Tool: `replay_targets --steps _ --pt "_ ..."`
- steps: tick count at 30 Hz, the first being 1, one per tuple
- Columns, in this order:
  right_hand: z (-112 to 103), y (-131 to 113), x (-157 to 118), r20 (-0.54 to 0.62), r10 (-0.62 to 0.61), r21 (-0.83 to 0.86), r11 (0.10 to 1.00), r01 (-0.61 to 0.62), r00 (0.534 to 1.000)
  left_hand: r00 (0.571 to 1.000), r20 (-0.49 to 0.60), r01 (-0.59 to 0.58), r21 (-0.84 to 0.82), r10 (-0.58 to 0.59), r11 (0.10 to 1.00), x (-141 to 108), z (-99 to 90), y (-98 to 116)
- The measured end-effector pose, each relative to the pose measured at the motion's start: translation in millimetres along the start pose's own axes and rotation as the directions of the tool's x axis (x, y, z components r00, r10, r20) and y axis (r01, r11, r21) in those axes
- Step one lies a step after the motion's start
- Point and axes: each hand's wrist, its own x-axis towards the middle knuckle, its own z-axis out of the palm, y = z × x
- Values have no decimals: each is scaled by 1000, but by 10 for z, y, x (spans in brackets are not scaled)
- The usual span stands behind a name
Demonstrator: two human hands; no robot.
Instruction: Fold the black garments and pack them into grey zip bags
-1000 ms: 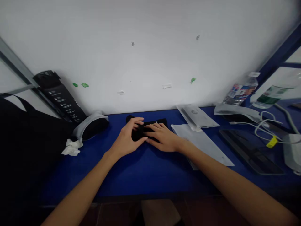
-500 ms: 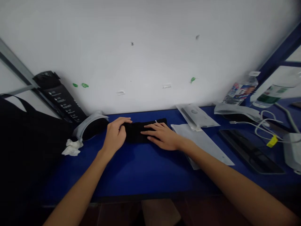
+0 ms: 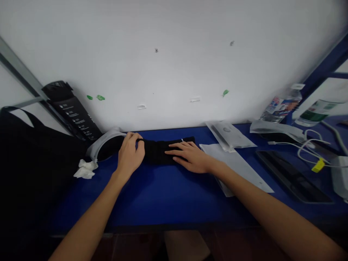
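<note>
A folded black cloth item [image 3: 154, 154] lies on the blue table [image 3: 160, 199] near the wall, with a small white mark close to its right end. My left hand [image 3: 130, 153] pinches the cloth's left end between thumb and curled fingers; the fingertips are partly hidden behind it. Flat across the right part rests my right hand [image 3: 193, 159], its fingers stretched out and slightly apart, pressing on the fabric. Just right of it are a frosted plastic bag [image 3: 239, 168] and a smaller frosted bag [image 3: 231, 136].
On the left are a black bag [image 3: 40, 159], a crumpled tissue [image 3: 86, 169], a white-and-black curved packet [image 3: 108, 145] and a tall black container [image 3: 74, 112]. At right stand plastic bottles [image 3: 281, 107], with a dark phone-like slab [image 3: 292, 177] and white cable [image 3: 288, 144] nearby.
My left hand has shifted a little left, its fingers now curled at the cloth's left end instead of stretched over it. My right hand stays on the cloth. The view shifts slightly.
</note>
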Motion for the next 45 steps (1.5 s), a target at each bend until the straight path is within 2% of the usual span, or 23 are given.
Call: replay_targets --steps 4,7,13,16,19,21,23,25,27,30,33,35,39,43,45 --pt "9 11 -3 2 -4 -8 1000 4 1000 997 -53 53 -54 -56 997 -26 42 -6" --pt "4 9 -4 4 -3 -11 1000 3 1000 999 -24 46 -76 -48 996 -69 114 -52" --pt "4 -14 -1 6 7 -19 1000 -7 1000 998 -5 -65 -84 65 994 -97 168 -96" --pt "20 -30 0 -19 -16 -24 1000 16 1000 989 -29 -149 -127 147 981 -90 168 -26" --pt "31 -41 -4 -37 -34 -20 999 33 999 970 24 -229 -226 240 947 -132 203 79" --pt "34 -41 -9 -40 -37 -16 999 37 999 940 114 -272 -315 321 909 -188 238 147" --pt "34 -36 -11 -33 -40 -17 999 39 999 880 232 -308 -383 414 871 -246 266 201" --pt "38 -30 -8 -23 -39 -23 999 39 999 810 345 -335 -391 474 857 -288 278 236" --pt "48 -31 3 -25 -42 -30 999 41 999 773 409 -356 -352 485 866 -305 280 248" --pt "69 -48 31 -124 17 -6 1000 -18 992 781 415 -363 -307 467 880 -294 274 245" --pt "70 -75 53 -307 126 97 990 -101 943 776 420 -362 -316 471 877 -284 261 248" --pt "60 -85 56 -365 116 159 985 -61 924 781 429 -335 -325 453 884 -292 255 253" --pt "69 -76 51 -328 23 195 980 44 944 838 385 -260 -344 388 902 -332 297 217" --pt "127 -65 49 -299 42 177 984 13 953 872 279 -309 -323 402 895 -352 389 131" --pt "151 -74 50 -276 33 170 985 15 961 877 264 -316 -314 402 895 -349 412 104"
